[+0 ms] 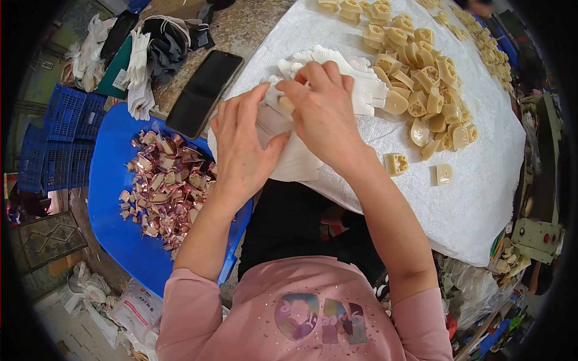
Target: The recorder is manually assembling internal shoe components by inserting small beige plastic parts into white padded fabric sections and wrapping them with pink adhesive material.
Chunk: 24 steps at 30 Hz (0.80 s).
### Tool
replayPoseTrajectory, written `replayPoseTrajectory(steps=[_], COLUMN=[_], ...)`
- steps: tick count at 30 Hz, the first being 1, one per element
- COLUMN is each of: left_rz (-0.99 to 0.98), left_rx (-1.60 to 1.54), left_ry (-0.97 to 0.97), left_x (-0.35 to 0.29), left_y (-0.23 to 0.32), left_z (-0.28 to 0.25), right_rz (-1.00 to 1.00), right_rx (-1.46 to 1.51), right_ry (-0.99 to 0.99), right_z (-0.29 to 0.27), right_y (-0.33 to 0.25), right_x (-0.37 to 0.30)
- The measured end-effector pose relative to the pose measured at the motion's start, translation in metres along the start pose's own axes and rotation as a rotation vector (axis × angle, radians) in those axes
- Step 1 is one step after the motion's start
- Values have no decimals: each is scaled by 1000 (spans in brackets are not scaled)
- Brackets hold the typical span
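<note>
My left hand [245, 141] rests over thin white cut sheets, its fingers apart and its thumb spread away. A small beige moulded piece, like a shoe heel [285, 106], lies between my hands, under the fingers of my right hand [322, 108]. That hand is closed in a pinch around it, partly hiding it. White cut pieces with toothed edges [368, 90] fan out beyond my right hand. More white sheets [295, 157] lie below my hands at the table's near edge. A heap of beige heels [430, 78] is to the right, with a loose one [444, 174] nearer me.
At my left a blue basin [108, 198] holds many shiny pink-covered pieces. A black phone [205, 93] lies beside it on the worktop. White woven sheeting [475, 198] covers the table. Blue crates [60, 141] stand at far left; a grey-green machine [536, 237] is at far right.
</note>
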<state>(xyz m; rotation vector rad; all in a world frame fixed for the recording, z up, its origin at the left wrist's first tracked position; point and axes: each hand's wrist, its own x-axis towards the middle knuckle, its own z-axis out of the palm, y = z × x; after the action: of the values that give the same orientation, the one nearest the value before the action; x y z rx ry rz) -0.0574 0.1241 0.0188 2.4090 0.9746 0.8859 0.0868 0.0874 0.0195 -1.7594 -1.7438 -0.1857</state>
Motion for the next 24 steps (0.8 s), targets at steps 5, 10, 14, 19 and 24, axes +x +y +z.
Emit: replayPoseTrajectory(steps=[5, 10, 14, 19, 24], left_rz=[-29, 32, 104, 161, 248], left_rx=[-13, 5, 23, 218, -13], left_ry=[-29, -44, -88, -131, -126], left_x=[6, 9, 10, 11, 10], left_y=[1, 4, 2, 10, 38], left_z=[6, 7, 5, -2, 0], right_rz=[39, 68, -41, 228, 236], right_rx=[-20, -7, 287, 938, 759], right_ry=[-123, -150, 16, 464, 422], right_z=[13, 15, -3, -61, -102], right_y=[0, -1, 4, 9, 14], right_x=[10, 6, -11, -48, -75])
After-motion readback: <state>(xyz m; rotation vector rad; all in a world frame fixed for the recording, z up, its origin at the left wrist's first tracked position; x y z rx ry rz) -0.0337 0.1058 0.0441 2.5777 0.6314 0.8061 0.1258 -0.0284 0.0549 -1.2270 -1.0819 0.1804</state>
